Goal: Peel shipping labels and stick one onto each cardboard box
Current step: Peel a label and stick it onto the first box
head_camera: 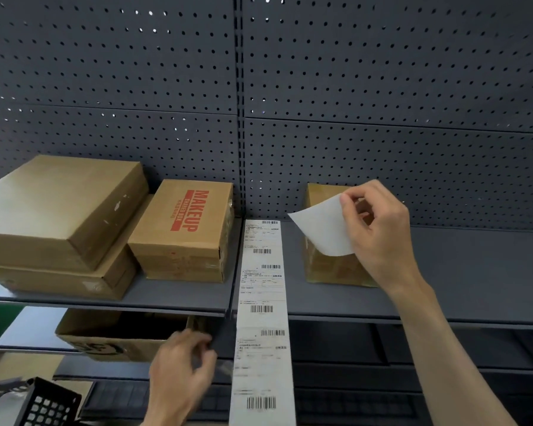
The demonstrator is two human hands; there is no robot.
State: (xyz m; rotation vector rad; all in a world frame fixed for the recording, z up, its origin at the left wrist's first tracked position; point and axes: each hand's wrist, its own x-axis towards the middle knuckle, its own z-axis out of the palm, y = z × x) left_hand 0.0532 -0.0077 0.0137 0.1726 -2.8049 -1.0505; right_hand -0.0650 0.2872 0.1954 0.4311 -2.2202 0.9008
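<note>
white peeled label (323, 229) pinched at its top corner by right hand (379, 229) fingers, hanging just in front of small cardboard box (326, 265) on shelf (474, 272), box directly behind and below fingers; left hand (179, 376) farther, blurred, grip unclear; label strip (263, 302) runs lengthwise between

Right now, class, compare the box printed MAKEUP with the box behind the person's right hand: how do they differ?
1. The MAKEUP box bears red lettering on top; the box behind the right hand shows no print.
2. The MAKEUP box stands in full view on the left shelf section; the other, right of the label strip, is partly hidden by the right hand and its peeled label.
Both are brown cardboard on the same shelf.
</note>
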